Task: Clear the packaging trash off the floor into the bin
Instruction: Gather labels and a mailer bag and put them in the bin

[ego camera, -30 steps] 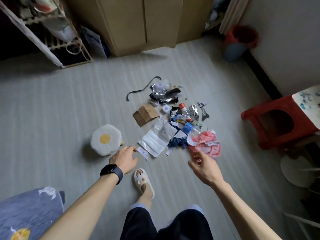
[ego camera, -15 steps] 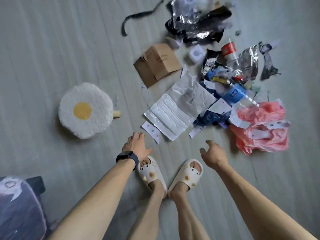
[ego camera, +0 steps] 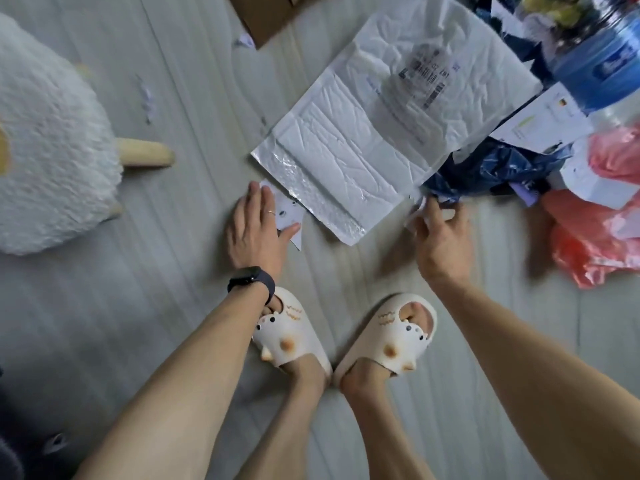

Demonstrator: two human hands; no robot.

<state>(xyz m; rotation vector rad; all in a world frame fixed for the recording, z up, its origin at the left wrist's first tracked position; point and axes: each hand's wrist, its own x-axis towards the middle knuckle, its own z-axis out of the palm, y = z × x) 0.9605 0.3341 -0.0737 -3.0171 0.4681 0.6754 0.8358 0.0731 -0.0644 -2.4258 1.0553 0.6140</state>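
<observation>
Packaging trash lies on the grey floor ahead of my feet. My left hand lies flat with straight fingers on a small white paper scrap, just left of a crumpled white mailer bag. At the mailer's right corner, my right hand pinches another small white paper scrap with curled fingers, beside a dark blue plastic wrapper. A pink plastic bag, a white card and a blue-labelled bottle lie to the right. The bin is out of view.
A fluffy white egg-patterned stool stands at the left, one wooden leg pointing right. A brown cardboard box lies at the top edge. My feet in cream slippers stand just behind my hands.
The view has dropped much closer to the floor. Both hands have reached down: the left now rests on a paper scrap, the right has taken hold of another.
</observation>
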